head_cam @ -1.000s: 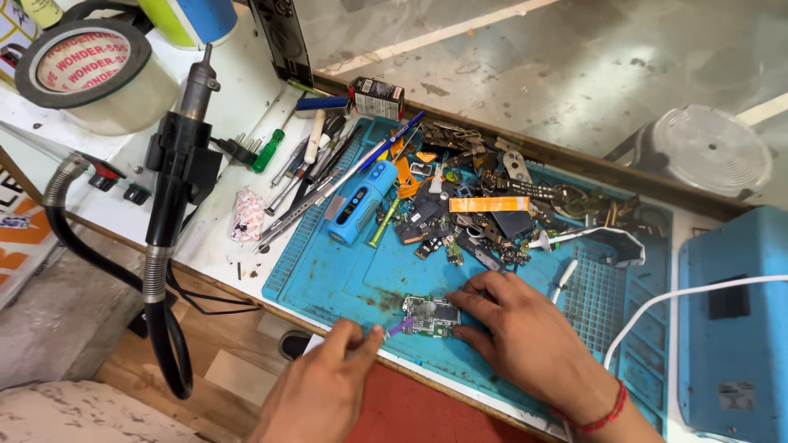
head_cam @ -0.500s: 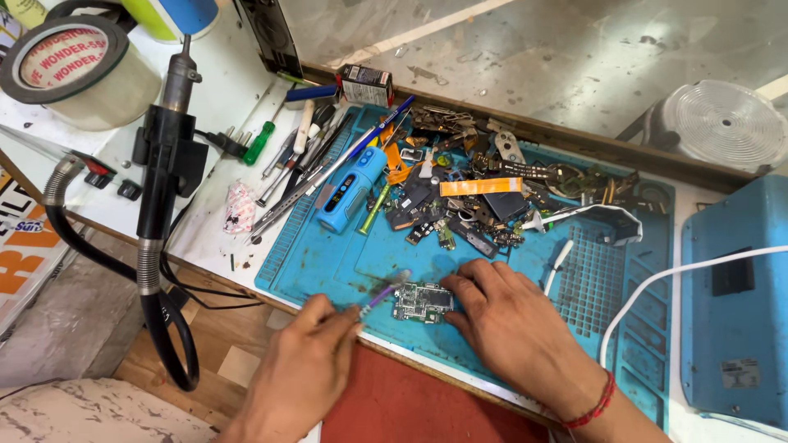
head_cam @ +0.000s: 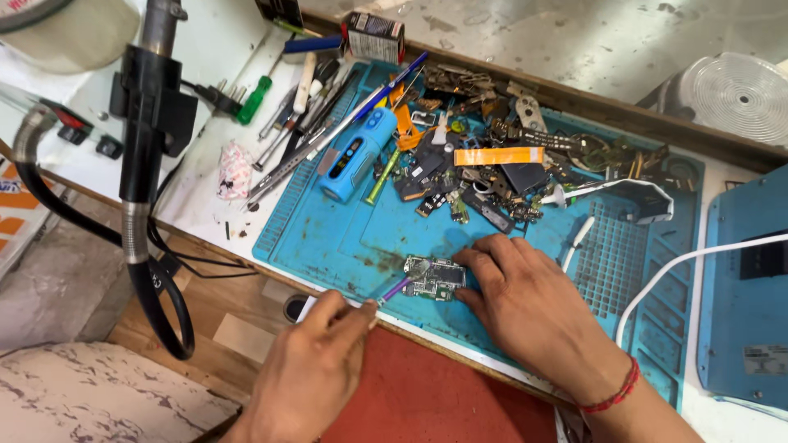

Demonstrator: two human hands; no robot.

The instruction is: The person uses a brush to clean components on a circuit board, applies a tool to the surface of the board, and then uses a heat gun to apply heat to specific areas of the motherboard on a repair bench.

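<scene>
A small green circuit board lies near the front edge of a blue work mat. My right hand rests on the mat, and its fingertips press the board's right side. My left hand grips a thin tool with a purple shaft. The tool's tip touches the board's left edge.
A heap of small electronic parts and flex cables covers the mat's far half, beside a blue cylindrical device. Screwdrivers and tweezers lie at the mat's left. A black hot-air handle with hose stands left; a blue box sits right.
The view has shifted closer and to the right. My left hand has drawn back slightly toward the bench edge, with the tool tip still at the board. My right hand stays on the board.
</scene>
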